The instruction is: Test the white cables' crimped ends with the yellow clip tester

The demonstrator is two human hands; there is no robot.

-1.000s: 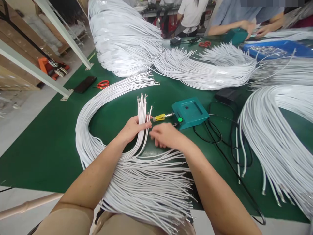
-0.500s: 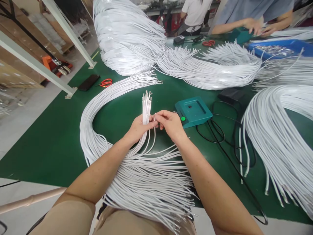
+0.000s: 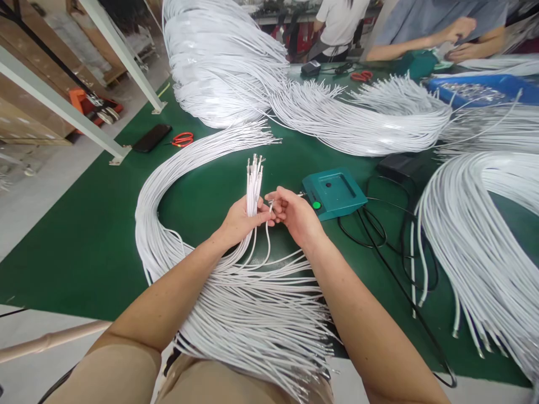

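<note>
Since half a second ago, the right hand [image 3: 297, 213] has loosened from a tight pinch, its fingers now curving round the tip of a single wire [image 3: 268, 241], and across the table [image 3: 84, 241] a co-worker's hand [image 3: 461, 28] has risen. From the head view, the left hand [image 3: 241, 220] is closed round an upright bunch of wires [image 3: 254, 188], its thumb across the front and reaching the single wire, which stands just right of the bunch. Fingers of the right hand are narrow and half bent; whether they grip the tip, I cannot tell. Bare metal ends top the bunch. Below both hands, a loose pile [image 3: 256, 314] spreads toward the table's near edge, and a curved bundle [image 3: 145, 207] lies to the left. Just beyond the right hand sits a teal box [image 3: 336, 191] with a green button [image 3: 316, 205]; black cables [image 3: 381, 247] trail from it. Farther off lie a phone [image 3: 152, 138], red scissors [image 3: 182, 139] near it, and a blue tray [image 3: 516, 87] at far right.
</note>
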